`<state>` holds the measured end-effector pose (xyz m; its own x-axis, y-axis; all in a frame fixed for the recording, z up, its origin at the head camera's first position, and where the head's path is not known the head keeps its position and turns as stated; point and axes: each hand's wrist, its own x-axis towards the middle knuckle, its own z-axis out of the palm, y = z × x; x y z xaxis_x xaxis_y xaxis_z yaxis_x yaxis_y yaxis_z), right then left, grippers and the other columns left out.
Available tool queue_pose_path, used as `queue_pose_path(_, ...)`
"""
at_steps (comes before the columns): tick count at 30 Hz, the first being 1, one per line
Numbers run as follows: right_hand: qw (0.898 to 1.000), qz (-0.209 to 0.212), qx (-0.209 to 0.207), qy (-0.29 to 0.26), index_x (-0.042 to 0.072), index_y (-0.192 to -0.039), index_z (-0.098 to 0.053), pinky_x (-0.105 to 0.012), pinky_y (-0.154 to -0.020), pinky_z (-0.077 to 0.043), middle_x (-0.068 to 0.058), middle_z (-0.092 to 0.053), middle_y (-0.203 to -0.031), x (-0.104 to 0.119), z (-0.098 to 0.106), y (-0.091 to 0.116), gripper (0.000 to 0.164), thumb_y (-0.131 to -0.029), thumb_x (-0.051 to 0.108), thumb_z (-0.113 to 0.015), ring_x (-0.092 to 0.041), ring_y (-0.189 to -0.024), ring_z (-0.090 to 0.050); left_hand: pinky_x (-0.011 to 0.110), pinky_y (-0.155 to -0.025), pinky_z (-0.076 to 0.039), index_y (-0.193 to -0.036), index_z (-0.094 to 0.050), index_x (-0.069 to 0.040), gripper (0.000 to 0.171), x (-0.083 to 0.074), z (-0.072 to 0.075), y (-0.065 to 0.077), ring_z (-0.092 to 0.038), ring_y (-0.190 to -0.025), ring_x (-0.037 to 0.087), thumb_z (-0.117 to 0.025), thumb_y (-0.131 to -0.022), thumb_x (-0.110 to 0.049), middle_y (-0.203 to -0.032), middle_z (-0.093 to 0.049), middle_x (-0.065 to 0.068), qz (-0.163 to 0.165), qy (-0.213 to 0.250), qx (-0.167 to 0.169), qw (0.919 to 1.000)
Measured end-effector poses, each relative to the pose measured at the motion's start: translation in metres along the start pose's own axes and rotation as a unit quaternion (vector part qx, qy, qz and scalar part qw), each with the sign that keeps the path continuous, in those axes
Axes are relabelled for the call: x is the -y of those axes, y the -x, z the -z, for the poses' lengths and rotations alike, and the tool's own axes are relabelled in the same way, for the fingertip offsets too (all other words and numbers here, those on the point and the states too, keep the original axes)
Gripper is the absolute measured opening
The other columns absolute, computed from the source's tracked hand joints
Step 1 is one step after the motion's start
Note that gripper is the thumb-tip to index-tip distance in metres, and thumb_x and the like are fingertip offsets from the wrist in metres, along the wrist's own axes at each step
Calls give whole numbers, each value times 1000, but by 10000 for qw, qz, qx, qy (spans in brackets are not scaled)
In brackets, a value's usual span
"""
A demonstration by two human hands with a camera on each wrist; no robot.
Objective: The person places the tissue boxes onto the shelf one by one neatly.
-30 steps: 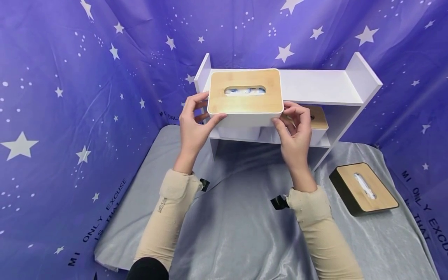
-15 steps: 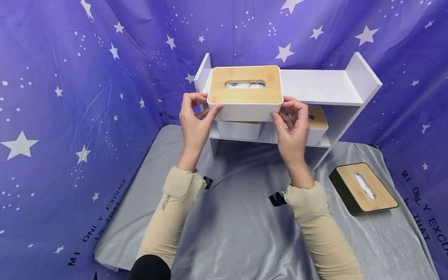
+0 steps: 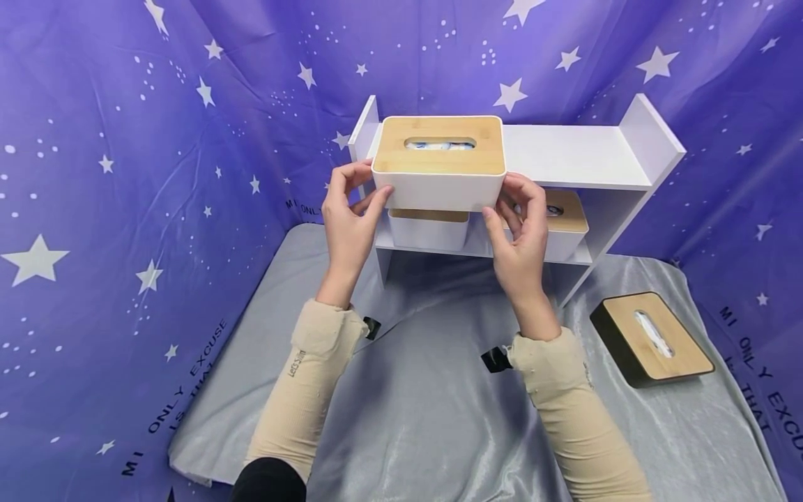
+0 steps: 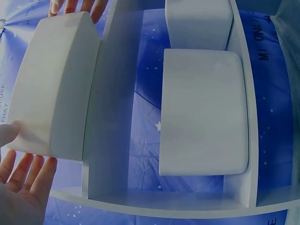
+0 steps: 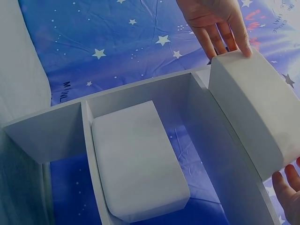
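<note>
A white tissue box [image 3: 439,191] with a light wooden lid is at the left end of the white shelf's [image 3: 571,150] top board. Its lid has a long slot, with blue-and-white packaging visible inside. The left hand [image 3: 348,233] grips the box's left end, thumb on the front face and fingers at the side. At the other end, the right hand [image 3: 522,244] holds the lower front corner between thumb and fingers. In the left wrist view the box's underside [image 4: 70,89] lies close along the board edge; full contact cannot be told.
Two similar white boxes, a left one [image 3: 429,231] and a right one [image 3: 567,222], stand on the lower board. A black tissue box [image 3: 652,338] with a wooden lid lies on the grey cloth [image 3: 433,390] at right. A purple star-patterned curtain [image 3: 188,174] surrounds the table.
The held tissue box has moved back and its front has tipped into fuller view. The right hand has shifted slightly left and lower on its corner. More of the lower-left box shows.
</note>
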<state>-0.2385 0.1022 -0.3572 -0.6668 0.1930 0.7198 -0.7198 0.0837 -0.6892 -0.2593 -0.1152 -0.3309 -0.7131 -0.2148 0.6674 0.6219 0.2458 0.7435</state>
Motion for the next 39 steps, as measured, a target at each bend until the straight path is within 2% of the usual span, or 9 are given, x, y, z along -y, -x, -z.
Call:
queue_pose_path(7, 9998, 113, 82, 112, -4, -137, -48, -34, -111, -48, -6, -50, -138, -1, 0, -1, 46, -92, -7, -61, -20, -130, -53, 31, -92, -59, -130, -57, 1, 48, 1, 0, 1, -65, -119, 19, -76, -88, -12, -133, -63, 12, -142, -51, 208, 9997)
queue_pose_path(14, 9993, 86, 176, 321, 0, -144, -48, -35, -112, -47, -12, -46, -140, -3, 0, -2, 56, -90, -9, -62, -20, -130, -51, 29, -95, -58, -135, -56, -2, 51, 2, -1, 3, -63, -121, 19, -75, -89, -11, -136, -60, 12, -245, -258, 350, 9988)
queue_pose_path(24, 9975, 37, 477, 524, 7, -152, -41, -30, -111, -47, -6, -40, -139, -6, 2, 1, 66, -92, -2, -64, -17, -135, -46, 31, -94, -59, -140, -55, -5, 55, 3, 0, 5, -60, -115, 21, -75, -89, -10, -118, -55, 18, -254, -416, 390, 9980)
queue_pose_path(29, 9965, 76, 570, 612, 7, -152, -41, -35, -110, -48, -10, -40, -145, -7, 3, 1, 66, -91, -4, -64, -18, -135, -47, 32, -95, -59, -141, -55, -6, 54, 6, 1, 7, -60, -117, 20, -73, -90, -9, -119, -56, 17, -255, -346, 403, 9983)
queue_pose_path(34, 9960, 81, 671, 592, 7, -152, -41, -42, -111, -47, -9, -41, -153, -10, 5, 1, 65, -92, -5, -63, -19, -138, -46, 35, -96, -58, -143, -54, -7, 54, 6, 2, 9, -60, -119, 20, -70, -92, -8, -123, -59, 16, -224, -331, 427, 9983)
queue_pose_path(39, 9948, 56, 880, 506, 4, -153, -38, -40, -115, -44, -8, -38, -160, -13, 7, 4, 65, -93, -5, -62, -22, -144, -42, 36, -97, -58, -145, -51, -8, 55, 9, 4, 10, -60, -122, 19, -69, -92, -7, -130, -62, 13, -278, -420, 454, 9977)
